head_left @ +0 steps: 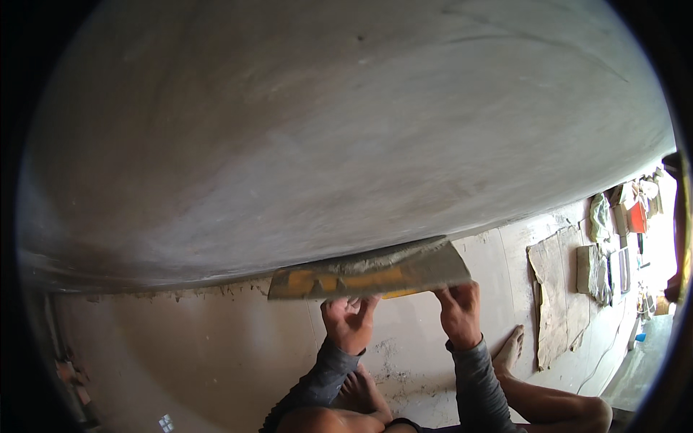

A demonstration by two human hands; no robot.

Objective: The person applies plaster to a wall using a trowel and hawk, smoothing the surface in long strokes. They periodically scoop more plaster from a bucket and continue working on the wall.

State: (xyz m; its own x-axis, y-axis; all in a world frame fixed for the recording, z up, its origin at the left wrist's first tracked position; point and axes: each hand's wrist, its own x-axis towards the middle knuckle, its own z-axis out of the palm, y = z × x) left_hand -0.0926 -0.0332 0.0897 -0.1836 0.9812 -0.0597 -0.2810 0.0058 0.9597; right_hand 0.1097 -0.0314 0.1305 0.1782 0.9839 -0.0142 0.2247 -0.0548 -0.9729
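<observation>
A wide plastering blade (404, 273), grey with smeared plaster and showing yellow patches, lies along the foot of a grey plastered wall (361, 144). Its far long edge is at the wall; whether it touches cannot be told. My left hand (349, 322) grips the near edge left of the middle, fingers curled under it. Near the right end, my right hand (460, 312) is closed on the same edge. The fingertips of both hands are partly hidden by the blade.
Pale floor tiles (216, 346) carry grey crumbs. My bare feet rest on them. To the right lie a flattened cardboard sheet (554, 303), a grey block (586, 270), a red object (637, 216) and a thin cable (603, 361). Brownish rubble (72, 382) sits at the far left.
</observation>
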